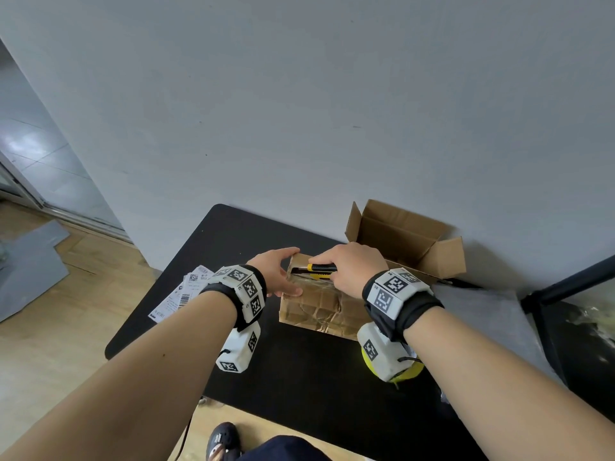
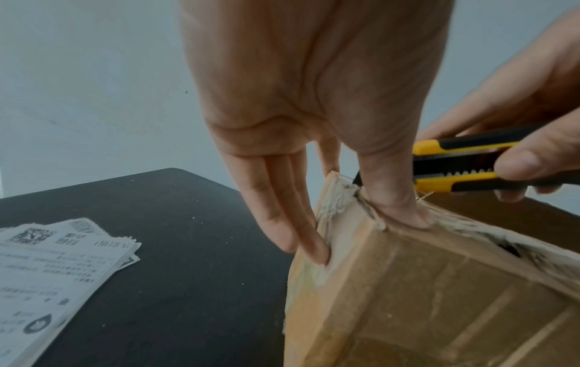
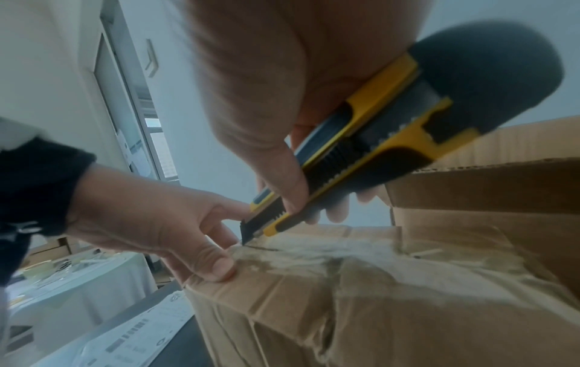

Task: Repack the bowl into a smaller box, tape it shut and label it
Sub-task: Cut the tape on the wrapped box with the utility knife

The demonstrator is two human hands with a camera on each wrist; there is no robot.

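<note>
A worn, heavily taped cardboard box [image 1: 319,309] sits mid-table. My left hand [image 1: 293,271] grips its left end, thumb [image 2: 404,211] on the top edge and fingers [image 2: 301,238] down the side. A yellow-and-black utility knife [image 1: 321,269] is held in my right hand [image 1: 342,271] over the box top. Its blade tip [image 3: 246,236] touches the taped seam near the left thumb, where a short slit shows. The empty smaller box [image 1: 406,241] stands with its flaps up behind, against the wall. No bowl is visible.
Printed shipping labels [image 1: 181,296] lie fanned at the black table's [image 1: 299,377] left edge. A yellow-green roll [image 1: 411,372] sits under my right wrist. Grey sheets [image 1: 482,314] and a dark frame [image 1: 565,284] lie to the right. The wall is close behind.
</note>
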